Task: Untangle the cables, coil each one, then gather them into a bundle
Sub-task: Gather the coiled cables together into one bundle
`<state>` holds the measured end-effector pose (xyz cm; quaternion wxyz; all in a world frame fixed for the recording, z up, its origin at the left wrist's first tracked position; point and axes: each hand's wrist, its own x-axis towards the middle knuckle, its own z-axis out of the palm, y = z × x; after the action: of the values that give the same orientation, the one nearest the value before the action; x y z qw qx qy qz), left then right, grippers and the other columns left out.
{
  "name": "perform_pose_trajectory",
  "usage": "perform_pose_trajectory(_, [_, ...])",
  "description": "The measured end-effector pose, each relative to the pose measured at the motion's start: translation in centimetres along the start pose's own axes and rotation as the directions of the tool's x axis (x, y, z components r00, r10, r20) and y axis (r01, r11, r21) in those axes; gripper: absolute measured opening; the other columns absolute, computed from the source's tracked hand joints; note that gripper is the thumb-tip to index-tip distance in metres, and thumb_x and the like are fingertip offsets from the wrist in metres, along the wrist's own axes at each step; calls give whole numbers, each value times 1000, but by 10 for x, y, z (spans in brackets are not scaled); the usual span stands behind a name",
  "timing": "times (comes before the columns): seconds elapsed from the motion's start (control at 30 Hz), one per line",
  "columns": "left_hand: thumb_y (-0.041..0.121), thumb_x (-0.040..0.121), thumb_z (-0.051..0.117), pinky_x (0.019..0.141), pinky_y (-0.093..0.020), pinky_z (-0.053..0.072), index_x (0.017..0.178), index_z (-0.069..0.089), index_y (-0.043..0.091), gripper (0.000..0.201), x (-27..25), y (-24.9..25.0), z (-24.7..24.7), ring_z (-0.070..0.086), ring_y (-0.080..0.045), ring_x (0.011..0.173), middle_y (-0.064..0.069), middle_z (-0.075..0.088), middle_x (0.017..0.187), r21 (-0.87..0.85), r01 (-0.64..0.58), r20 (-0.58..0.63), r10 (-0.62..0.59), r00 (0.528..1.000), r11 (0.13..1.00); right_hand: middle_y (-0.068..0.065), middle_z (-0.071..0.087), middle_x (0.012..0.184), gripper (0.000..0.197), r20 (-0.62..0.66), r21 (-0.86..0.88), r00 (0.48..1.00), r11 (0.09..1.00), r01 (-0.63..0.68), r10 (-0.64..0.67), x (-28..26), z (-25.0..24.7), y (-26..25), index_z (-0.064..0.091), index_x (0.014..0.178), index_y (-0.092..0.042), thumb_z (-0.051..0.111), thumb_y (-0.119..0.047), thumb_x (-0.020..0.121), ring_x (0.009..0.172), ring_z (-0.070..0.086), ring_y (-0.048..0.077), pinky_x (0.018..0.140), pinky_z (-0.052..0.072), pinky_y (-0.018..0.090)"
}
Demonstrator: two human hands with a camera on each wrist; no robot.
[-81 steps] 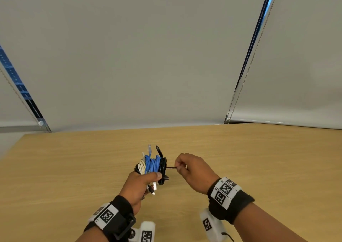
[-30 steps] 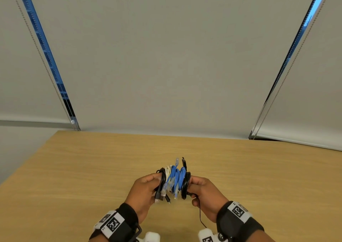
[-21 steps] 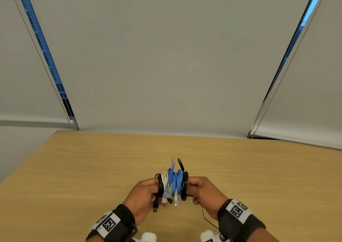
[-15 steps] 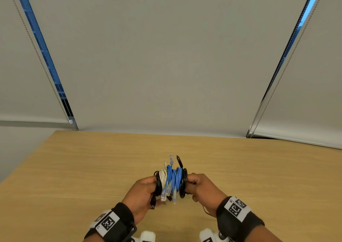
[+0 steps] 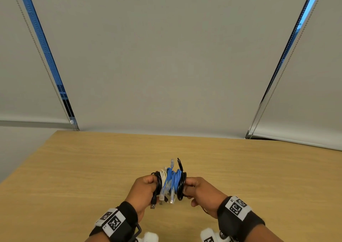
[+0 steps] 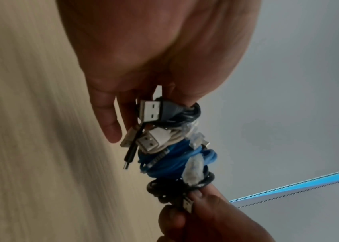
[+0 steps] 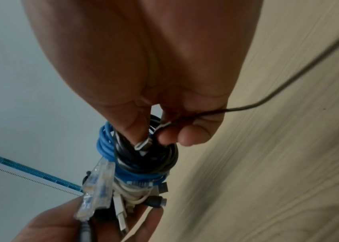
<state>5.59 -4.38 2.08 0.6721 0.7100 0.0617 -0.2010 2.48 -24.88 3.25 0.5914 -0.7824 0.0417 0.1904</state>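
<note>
A bundle of coiled cables (image 5: 171, 183) hangs just above the wooden table (image 5: 74, 167), held between both hands. It stacks black, white, blue and black coils side by side, with plug ends sticking out above and below. My left hand (image 5: 143, 190) grips the left end at the black coil (image 6: 185, 113). My right hand (image 5: 199, 190) pinches the right black coil (image 7: 143, 157) and a loose thin black cable tail (image 7: 288, 81) that trails off past the palm. The blue coil (image 6: 170, 163) and white coil (image 7: 135, 193) sit in the middle.
The light wooden table stretches wide on both sides and ahead of the hands. Grey roller blinds (image 5: 166, 56) with bead chains close off the far side. Both wrists wear black bands with printed markers (image 5: 236, 207).
Earlier the right hand pulled a thin black cable sideways away from the bundle. Since then it has come in against the bundle's right end, and both hands now hold it between them, almost still.
</note>
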Motion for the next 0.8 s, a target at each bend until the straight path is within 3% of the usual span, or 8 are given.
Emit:
perform_pose_trajectory(0.13, [1, 104, 42, 74, -38, 51, 94, 77, 7, 38, 2, 2, -3, 62, -26, 79, -18, 76, 91, 31, -62, -85, 64, 994, 998, -2, 57, 78, 31, 8, -28, 1000, 1000, 9, -9, 0, -3, -1, 70, 82, -21, 50, 0, 92, 72, 49, 13, 59, 42, 25])
perform_pose_trajectory(0.23, [2, 101, 45, 66, -32, 41, 68, 63, 7, 38, 7, 1, -6, 51, -20, 69, -9, 60, 74, 235, -141, -120, 173, 978, 962, 3, 57, 84, 33, 43, -170, 998, 985, -27, 35, 0, -4, -1, 71, 94, -24, 46, -3, 94, 72, 51, 15, 56, 43, 23])
perform_pose_trajectory(0.3, [2, 99, 48, 64, -29, 37, 64, 56, 7, 37, 11, -1, -8, 48, -21, 69, -9, 54, 75, 436, -168, -111, 238, 965, 884, 7, 58, 85, 31, 81, -303, 994, 952, -47, 75, 2, -4, -1, 67, 97, -28, 46, -6, 95, 75, 55, 17, 57, 44, 23])
perform_pose_trajectory(0.4, [2, 96, 51, 61, -25, 35, 58, 48, 17, 41, 17, -5, -12, 51, -19, 74, -5, 55, 84, 614, -168, -94, 283, 954, 771, -1, 61, 76, 29, 95, -437, 989, 897, -61, 114, 4, -3, -1, 67, 110, -24, 47, -10, 95, 77, 62, 15, 64, 46, 21])
perform_pose_trajectory(0.53, [7, 99, 48, 74, -23, 34, 63, 44, 24, 40, 20, -7, -18, 53, -19, 90, -5, 50, 102, 755, -129, -56, 260, 964, 643, 5, 69, 90, 27, 100, -541, 982, 837, -81, 159, 5, -1, 1, 64, 101, -25, 46, -7, 91, 73, 64, 15, 68, 50, 24])
perform_pose_trajectory(0.63, [11, 100, 43, 84, -29, 45, 73, 48, 23, 30, 17, -4, -21, 53, -23, 99, -5, 47, 108, 840, -102, -23, 223, 974, 533, 0, 66, 91, 15, 86, -636, 981, 768, -79, 172, 8, -1, 2, 62, 99, -22, 52, -13, 94, 72, 62, 14, 69, 50, 25])
perform_pose_trajectory(0.7, [13, 100, 43, 93, -36, 48, 80, 50, 25, 25, 14, 1, -23, 52, -23, 104, -5, 47, 115, 858, -102, -30, 248, 968, 504, 1, 66, 93, 14, 65, -725, 985, 686, -64, 161, 8, -1, 2, 64, 105, -16, 54, -18, 95, 78, 60, 16, 73, 48, 27])
perform_pose_trajectory(0.8, [13, 96, 47, 93, -38, 48, 80, 50, 26, 21, 12, 11, -28, 48, -22, 110, -3, 46, 119, 847, -129, -74, 353, 933, 517, 8, 71, 106, 19, 53, -788, 986, 613, -56, 159, 4, -7, -4, 64, 106, -16, 49, -17, 95, 88, 63, 23, 79, 51, 32])
